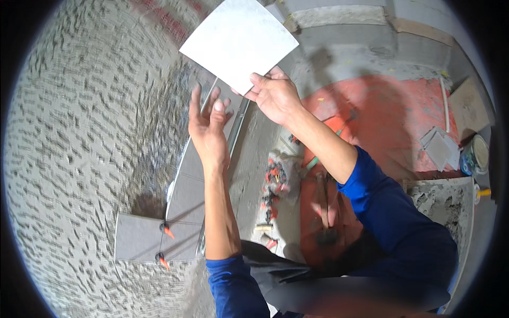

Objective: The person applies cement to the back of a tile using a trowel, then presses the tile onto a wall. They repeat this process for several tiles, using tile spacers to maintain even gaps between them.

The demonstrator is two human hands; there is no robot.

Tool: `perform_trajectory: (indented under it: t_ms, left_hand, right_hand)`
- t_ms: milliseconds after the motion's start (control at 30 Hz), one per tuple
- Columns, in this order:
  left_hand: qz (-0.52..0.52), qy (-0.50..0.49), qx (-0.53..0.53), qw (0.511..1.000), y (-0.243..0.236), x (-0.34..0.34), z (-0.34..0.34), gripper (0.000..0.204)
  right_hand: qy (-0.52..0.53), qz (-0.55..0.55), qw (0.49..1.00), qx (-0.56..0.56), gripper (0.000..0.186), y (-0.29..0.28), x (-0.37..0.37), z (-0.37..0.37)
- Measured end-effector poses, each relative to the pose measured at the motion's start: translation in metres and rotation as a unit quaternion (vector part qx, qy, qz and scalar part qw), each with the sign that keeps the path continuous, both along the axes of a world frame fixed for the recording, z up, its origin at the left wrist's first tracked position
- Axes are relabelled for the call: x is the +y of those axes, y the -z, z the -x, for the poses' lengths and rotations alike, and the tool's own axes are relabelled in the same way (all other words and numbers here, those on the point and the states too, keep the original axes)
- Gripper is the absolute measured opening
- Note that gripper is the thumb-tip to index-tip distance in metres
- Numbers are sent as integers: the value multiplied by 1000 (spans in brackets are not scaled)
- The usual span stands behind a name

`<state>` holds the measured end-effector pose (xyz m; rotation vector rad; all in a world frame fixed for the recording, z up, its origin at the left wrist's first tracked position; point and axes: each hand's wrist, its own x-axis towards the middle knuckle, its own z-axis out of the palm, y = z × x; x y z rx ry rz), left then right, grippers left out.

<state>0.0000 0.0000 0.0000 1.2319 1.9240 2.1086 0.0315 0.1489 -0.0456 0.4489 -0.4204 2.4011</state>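
A pale square tile [238, 40] is raised at the top middle, its bright face toward me. My right hand [277, 95] grips it by the lower corner, thumb on the bright face and fingers behind. Just below and left of the tile, my left hand [209, 130] is open, fingers apart and slightly curled, with nothing in it. Behind my left forearm, grey tiles [143, 230] are set against the rough cement surface [79, 138]. Black spacer clips with orange tips [165, 230] sit along the joint between two of them.
On the right lies a red sheet [382, 116] with a dark-headed mallet [327, 233] on it. Several black and orange clips [273, 180] lie in a pile beside it. A bucket [480, 153], loose grey tiles [441, 147] and wet mortar [437, 201] are farther right.
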Motion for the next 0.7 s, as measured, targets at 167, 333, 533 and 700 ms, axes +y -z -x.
perform_trajectory:
  t_ms: [167, 333, 533, 700]
  left_hand:
    - [4, -37, 10, 999, -6, -49, 16, 64]
    - [9, -87, 17, 996, -17, -104, 24, 49]
    - [-29, -188, 15, 982, -11, -196, -13, 31]
    - [-92, -283, 21, 954, -21, -278, -81, 32]
  right_hand:
    - [-111, 10, 993, -25, 27, 17, -66, 31]
    - [-219, -46, 973, -50, 21, 25, -129, 35]
    - [-366, -276, 887, -57, 32, 27, -177, 10]
    - [-317, -480, 817, 31, 55, 22, -175, -15]
